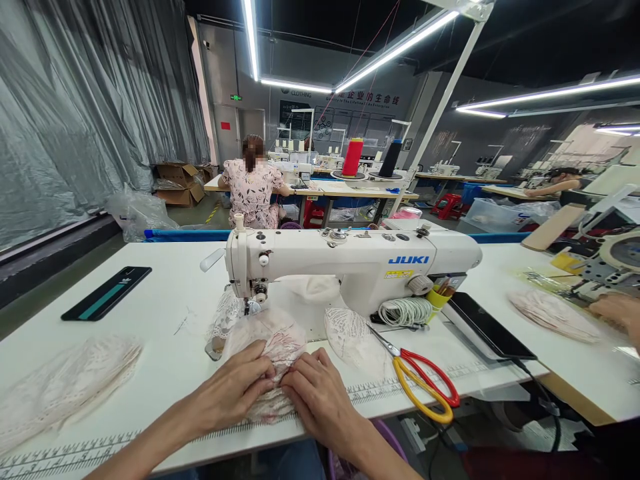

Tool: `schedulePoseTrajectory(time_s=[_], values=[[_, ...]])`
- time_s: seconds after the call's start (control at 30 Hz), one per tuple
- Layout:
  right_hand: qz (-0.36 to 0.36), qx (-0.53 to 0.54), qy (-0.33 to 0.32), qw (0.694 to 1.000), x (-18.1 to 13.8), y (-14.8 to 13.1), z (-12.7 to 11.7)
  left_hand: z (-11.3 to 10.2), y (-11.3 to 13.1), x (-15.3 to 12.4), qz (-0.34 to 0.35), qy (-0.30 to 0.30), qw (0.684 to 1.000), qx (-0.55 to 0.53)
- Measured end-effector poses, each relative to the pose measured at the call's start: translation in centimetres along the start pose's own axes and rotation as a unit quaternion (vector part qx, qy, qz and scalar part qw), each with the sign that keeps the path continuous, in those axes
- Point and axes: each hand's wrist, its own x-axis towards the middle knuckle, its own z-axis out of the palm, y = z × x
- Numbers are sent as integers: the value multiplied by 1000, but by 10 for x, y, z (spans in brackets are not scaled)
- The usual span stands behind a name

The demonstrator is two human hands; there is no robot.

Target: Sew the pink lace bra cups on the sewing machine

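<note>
Cream lace pieces [85,377] lie layered at far left — finished or waiting, we cannot tell. Our left hand [243,385], fingers drawn together, pinches the left side of a lace bundle [280,337] that we judge to be partway sewn; it lies beneath and between our hands, just before the sewing machine [320,257]. Our right hand [320,390], curled, pinches its right side — and beyond, a lace panel [347,333] lies at the tips of the scissors [399,353], untouched, perhaps outstanding.

Lace [286,341]: off-white, reddish streaks. Machine [325,255]: white, blue lettering. Scissors [400,353], front edge of white table [165,280]: one red loop, one yellow. Phone [107,294], left edge: black, teal stripe.
</note>
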Motion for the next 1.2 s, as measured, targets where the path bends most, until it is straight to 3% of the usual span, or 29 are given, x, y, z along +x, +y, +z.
schedulePoseTrajectory(time_s=[0.37, 0.57, 0.8, 1.2], values=[[51, 22, 25, 998, 1, -8, 0, 2, 1, -5, 17, 9, 1000, 4], [43, 6, 28, 999, 1, -8, 2, 5, 0, -4, 22, 24, 999, 11], [-9, 11, -13, 1000, -9, 0, -8, 3, 2, -1, 11, 33, 999, 17], [13, 24, 5, 1000, -6, 3, 1, -1, 4, -1, 16, 31, 999, 23]])
